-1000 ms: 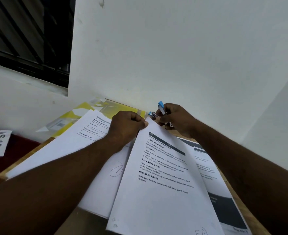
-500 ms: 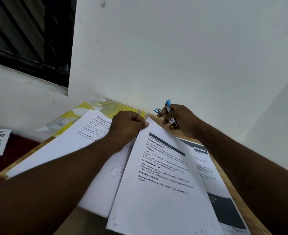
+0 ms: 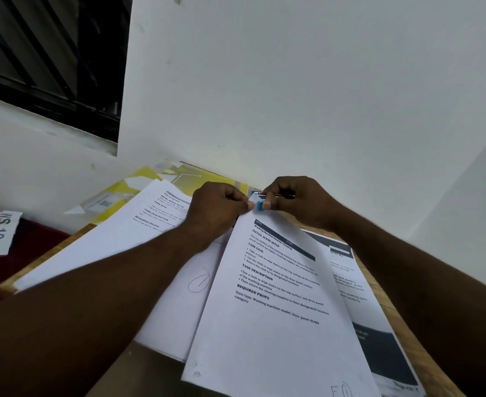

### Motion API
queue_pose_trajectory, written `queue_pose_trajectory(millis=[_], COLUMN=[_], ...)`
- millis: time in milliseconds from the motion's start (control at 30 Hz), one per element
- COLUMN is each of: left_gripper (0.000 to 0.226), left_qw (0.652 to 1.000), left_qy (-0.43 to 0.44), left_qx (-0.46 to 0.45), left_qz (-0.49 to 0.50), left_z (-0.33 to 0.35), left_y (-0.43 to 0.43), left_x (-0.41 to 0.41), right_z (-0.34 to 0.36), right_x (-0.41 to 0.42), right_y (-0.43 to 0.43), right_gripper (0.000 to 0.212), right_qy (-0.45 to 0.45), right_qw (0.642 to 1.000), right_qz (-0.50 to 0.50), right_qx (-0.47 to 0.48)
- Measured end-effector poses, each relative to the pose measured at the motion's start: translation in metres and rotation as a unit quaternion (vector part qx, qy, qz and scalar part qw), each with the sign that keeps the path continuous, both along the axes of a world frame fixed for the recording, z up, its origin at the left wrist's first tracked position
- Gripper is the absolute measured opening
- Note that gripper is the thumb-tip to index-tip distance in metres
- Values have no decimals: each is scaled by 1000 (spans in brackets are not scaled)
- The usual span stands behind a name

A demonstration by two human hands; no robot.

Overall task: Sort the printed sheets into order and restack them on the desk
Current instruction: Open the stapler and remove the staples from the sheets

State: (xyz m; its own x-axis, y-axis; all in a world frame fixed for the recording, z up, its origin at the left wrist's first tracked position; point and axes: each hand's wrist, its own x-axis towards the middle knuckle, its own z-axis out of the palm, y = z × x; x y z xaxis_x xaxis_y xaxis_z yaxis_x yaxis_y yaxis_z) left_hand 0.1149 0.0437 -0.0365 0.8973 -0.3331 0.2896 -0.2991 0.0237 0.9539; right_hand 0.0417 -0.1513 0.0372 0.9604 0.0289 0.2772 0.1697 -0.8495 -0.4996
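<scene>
L hand pinches top corner of printed sheet. R hand grips small blue tool touching same corner. Sheet overlaps other pages on desk.

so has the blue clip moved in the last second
Yes, the blue clip dropped left onto the top of the sheet, beside the left hand.

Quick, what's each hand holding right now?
Left hand: fingers curled, pinching the top corner of the printed sheets.
Right hand: gripping a small blue tool, perhaps a stapler, at that same corner.
</scene>
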Motion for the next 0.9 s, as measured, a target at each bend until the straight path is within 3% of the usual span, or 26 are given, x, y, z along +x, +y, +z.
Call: queue_pose_trajectory(millis=[367, 500, 600, 767, 900], left_gripper=[21, 19, 21, 20, 23], left_qw=[999, 1000, 999, 999, 999], left_qy=[-22, -18, -24, -31, -40], left_qx=[21, 20, 17, 25, 24], left_qz=[13, 17, 16, 14, 21], left_z=[0, 0, -1, 1, 1], left_y=[-2, -2, -2, -1, 0], left_x=[2, 4, 5, 3, 2], right_z=[-1, 1, -2, -5, -8], right_x=[2, 6, 9, 7, 10], right_y=[7, 7, 7, 11, 15], right_gripper=[29, 44, 38, 41, 44], right_qy=[-64, -35, -29, 27, 4], right_qw=[996, 997, 994, 998, 996], right_qz=[38, 35, 41, 30, 17], right_qx=[-57, -55, -98, -41, -91])
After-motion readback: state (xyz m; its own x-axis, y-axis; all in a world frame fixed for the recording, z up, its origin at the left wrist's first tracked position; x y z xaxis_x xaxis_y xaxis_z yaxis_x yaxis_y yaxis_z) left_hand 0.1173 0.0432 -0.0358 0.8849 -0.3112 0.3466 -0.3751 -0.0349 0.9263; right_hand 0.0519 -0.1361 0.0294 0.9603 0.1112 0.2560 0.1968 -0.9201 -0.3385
